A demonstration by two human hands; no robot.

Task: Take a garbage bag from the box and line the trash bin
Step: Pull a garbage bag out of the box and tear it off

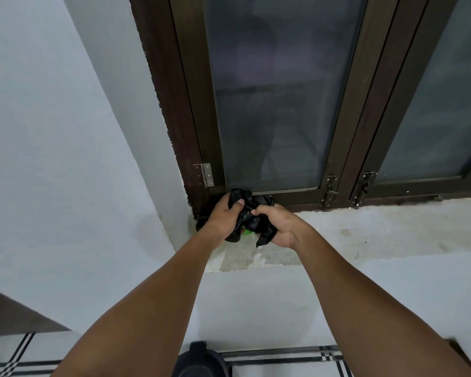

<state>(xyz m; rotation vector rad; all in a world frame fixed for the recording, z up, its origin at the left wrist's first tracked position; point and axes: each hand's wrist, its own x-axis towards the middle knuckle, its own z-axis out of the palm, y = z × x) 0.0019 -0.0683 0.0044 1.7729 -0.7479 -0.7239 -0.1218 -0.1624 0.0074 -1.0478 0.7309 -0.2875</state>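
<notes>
A crumpled black garbage bag (252, 221) is bunched between both hands at the left end of a window sill (365, 232). My left hand (223, 216) grips its left side, thumb on top. My right hand (280, 225) holds its right side, with a loose flap hanging below the fingers. A small bright green bit (247, 233) shows under the bag; I cannot tell whether it is the box. A dark round object (201, 360), possibly the trash bin, stands on the floor at the bottom edge between my forearms.
A dark-framed window (269, 104) with frosted panes rises right behind the sill, with a hinge and latches at its base. A pale wall (52, 159) closes in on the left. White floor tiles with black stripes (283, 357) lie below.
</notes>
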